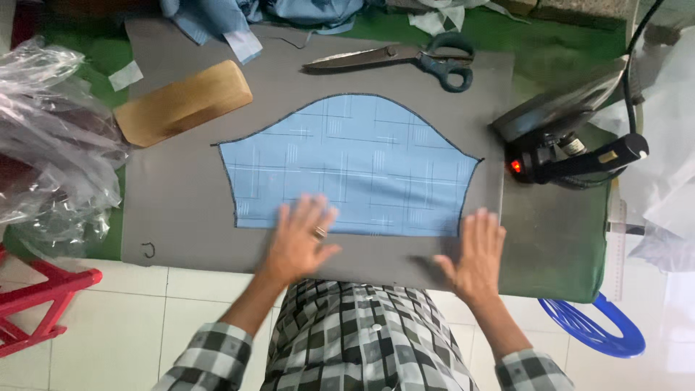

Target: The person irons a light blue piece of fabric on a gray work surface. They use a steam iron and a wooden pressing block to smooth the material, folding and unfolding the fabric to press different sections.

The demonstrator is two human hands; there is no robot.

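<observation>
A light blue checked fabric piece, shaped like a sleeve, lies flat on a grey pressing mat. My left hand, with a ring on one finger, rests flat with spread fingers on the fabric's near edge. My right hand lies flat, fingers apart, on the mat just by the fabric's near right corner. Neither hand holds anything.
A pair of dark scissors lies at the far edge of the mat, a wooden block at the far left. An iron rests on its side at the right. Crumpled clear plastic lies left. Blue fabric pieces pile up behind.
</observation>
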